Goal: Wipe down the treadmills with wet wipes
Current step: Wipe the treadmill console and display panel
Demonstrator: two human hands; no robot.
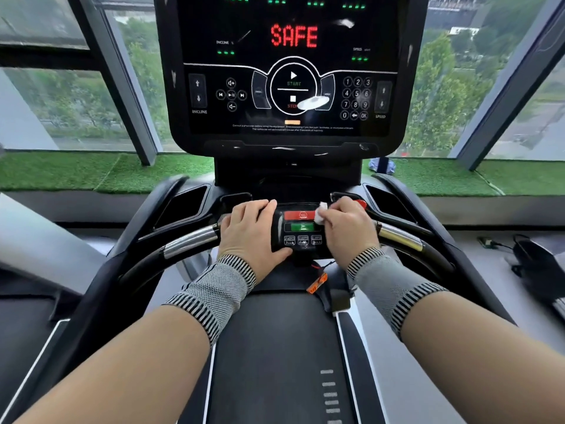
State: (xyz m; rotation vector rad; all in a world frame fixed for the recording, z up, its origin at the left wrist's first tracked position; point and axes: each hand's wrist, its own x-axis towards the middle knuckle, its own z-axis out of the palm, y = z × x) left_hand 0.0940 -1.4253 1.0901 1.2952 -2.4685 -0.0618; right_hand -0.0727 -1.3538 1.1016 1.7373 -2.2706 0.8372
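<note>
At the control pad [301, 228], 12 o'clock, right hand [347, 228] pinches wet wipe [320, 213] mid-wipe, left hand [252, 232] flat, fingers relaxed, bracing pad; next likely lower buttons.

Tall windows [67, 96] filled the wall ahead, their panes divided by slanted dark metal frames [122, 87]. Soft grey daylight came through them. Outside, leafy green trees [440, 96] stood close to the glass, with a pale paved road [532, 130] beyond on the right and a building [458, 4] high in the distance. Along the foot of the windows ran a ledge covered in bright green artificial turf [91, 172]. A small blue object [382, 166], too blurred to identify, lay on the turf. The floor [477, 264] below was grey, with a dark cable [501, 246] lying on it at the right.
</note>
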